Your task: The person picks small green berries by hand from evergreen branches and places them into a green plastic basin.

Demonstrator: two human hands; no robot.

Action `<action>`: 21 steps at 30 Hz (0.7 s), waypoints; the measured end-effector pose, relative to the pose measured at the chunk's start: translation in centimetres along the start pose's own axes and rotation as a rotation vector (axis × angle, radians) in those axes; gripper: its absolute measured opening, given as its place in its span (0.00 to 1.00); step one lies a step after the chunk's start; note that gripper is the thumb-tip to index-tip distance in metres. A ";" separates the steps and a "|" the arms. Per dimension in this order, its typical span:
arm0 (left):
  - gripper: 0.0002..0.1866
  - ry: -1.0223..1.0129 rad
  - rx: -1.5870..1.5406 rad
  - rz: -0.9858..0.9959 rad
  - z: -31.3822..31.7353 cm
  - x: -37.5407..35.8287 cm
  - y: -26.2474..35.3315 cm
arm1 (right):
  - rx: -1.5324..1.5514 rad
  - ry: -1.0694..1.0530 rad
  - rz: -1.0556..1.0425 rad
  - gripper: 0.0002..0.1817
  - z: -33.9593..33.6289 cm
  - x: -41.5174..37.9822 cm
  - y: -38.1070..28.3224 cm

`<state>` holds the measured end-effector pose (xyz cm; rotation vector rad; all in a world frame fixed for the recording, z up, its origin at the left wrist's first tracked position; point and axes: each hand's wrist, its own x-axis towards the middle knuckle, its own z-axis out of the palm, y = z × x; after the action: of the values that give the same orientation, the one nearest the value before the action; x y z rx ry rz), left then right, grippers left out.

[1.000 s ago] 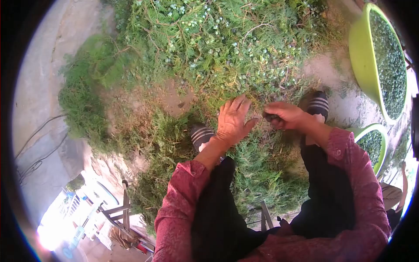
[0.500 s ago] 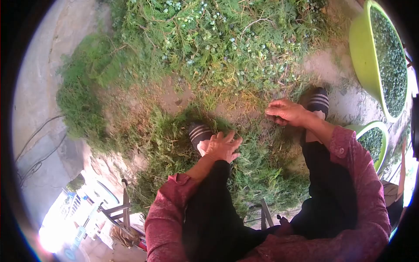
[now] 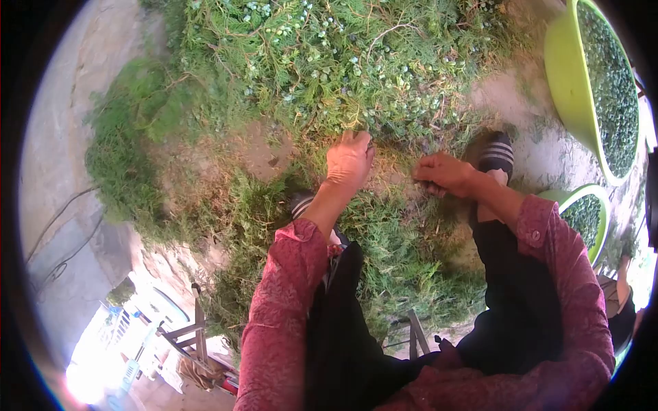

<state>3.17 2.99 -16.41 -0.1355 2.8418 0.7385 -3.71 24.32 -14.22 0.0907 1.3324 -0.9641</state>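
A broad pile of green conifer sprigs with small pale berries covers the ground at the top of the view. My left hand is at the pile's near edge, its fingers closed; what they hold, if anything, is hidden. To its right, my right hand hovers over the litter between my feet, fingers curled together, with nothing I can make out in them. Looser green sprigs lie below both hands, between my legs.
At the right stand a large yellow-green basin of small green berries and a smaller basin. My striped shoes rest among the sprigs. A cable lies at the left, a wooden frame at the lower left.
My left hand has moved up and forward from near my knee to the pile's edge, and its spread fingers have closed. My right hand has barely moved.
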 end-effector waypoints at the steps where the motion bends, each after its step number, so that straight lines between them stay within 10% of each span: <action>1: 0.11 -0.008 0.014 -0.037 0.0 0.1 0.2 | 0.021 -0.006 -0.003 0.14 0.0 -0.1 0.0; 15: 0.11 0.091 -0.034 -0.258 1.9 -1.1 -1.2 | 0.059 -0.023 -0.003 0.12 -0.4 -0.7 -0.2; 21: 0.13 0.024 -0.741 -0.419 -1.1 -2.6 2.7 | 0.334 -0.069 0.014 0.13 -0.1 -0.1 -0.3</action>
<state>5.11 4.86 -13.64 -0.8101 2.2805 1.6182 -3.98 24.18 -14.04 0.3181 1.0968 -1.1608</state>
